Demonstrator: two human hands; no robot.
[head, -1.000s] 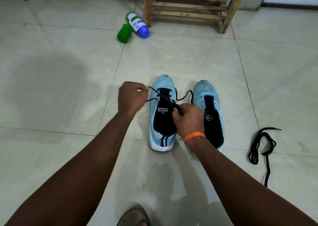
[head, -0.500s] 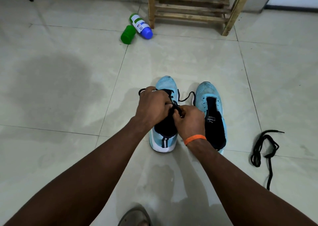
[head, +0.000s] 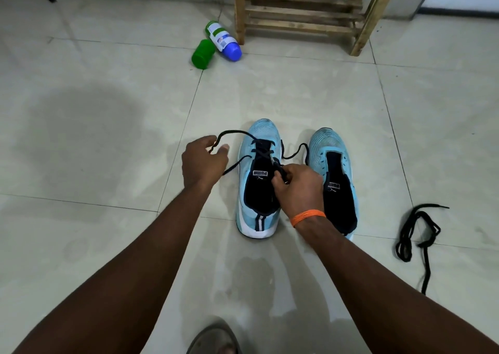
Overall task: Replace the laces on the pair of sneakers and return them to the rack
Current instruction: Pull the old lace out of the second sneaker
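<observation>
- We judge the job as partly done: the left sneaker [head: 258,181] already carries a black lace [head: 263,152] crossed through its lowest eyelets near the toe, while the upper eyelets look empty.
- Our left hand [head: 202,162] sits just off the outer side of that sneaker, thumb and fingers loosely curled round one run of the lace, which loops out over the floor [head: 108,137]; the grip looks light, not fully closed.
- Our right hand [head: 297,186] rests over the sneaker's opening, fingers pinched together on the other end of the same lace.
- The right sneaker [head: 333,170] stands just beside the first, touching or nearly so, with no lace in it that we can see.
- A second black lace [head: 415,232] lies in a loose tangle on the floor, well apart toward the right edge of the floor in view.
- Left to do, as we judge it: finish this sneaker, lace the other, then carry both to the wooden rack [head: 305,16] at the far edge of the floor by the wall.
- Count: two sneakers, two laces, one rack, two hands.
- Also one white bottle with a blue cap [head: 224,40] and one green cup [head: 202,54], lying together beside the rack's left leg.
- One orange band [head: 307,217] circles our right wrist.
</observation>
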